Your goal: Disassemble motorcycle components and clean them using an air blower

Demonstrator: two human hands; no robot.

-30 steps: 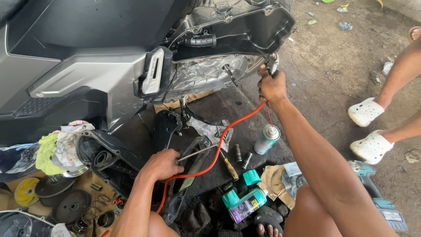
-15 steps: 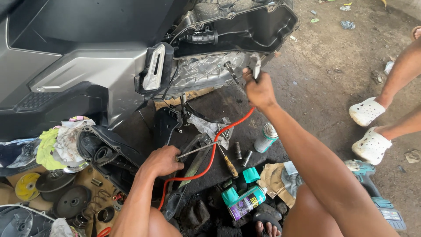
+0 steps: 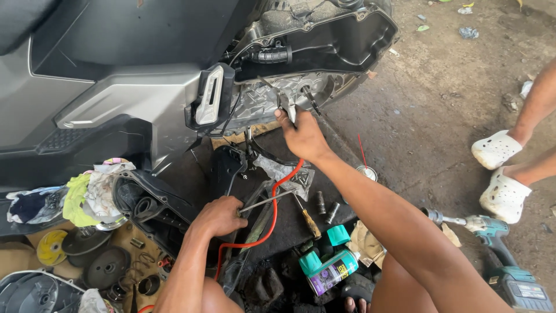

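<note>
Hands apart: our right hand [image 3: 304,136] grips a nozzle [image 3: 288,107] at the far engine case [image 3: 272,98]; our left hand [image 3: 220,215] clamps a metal rod [image 3: 267,200] nearer, red hose [image 3: 272,208] running between.

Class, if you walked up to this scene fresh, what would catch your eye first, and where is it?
The right hand reaches up to the grey scooter's open metal engine casing, trailing a thin red hose. Lower down, the left hand holds a slim metal rod, beside a teal-capped spray can.

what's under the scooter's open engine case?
Under the engine case: the right hand holding an air blow gun with red hose, above a dark mat. The hand covers the gun's grip.
</note>
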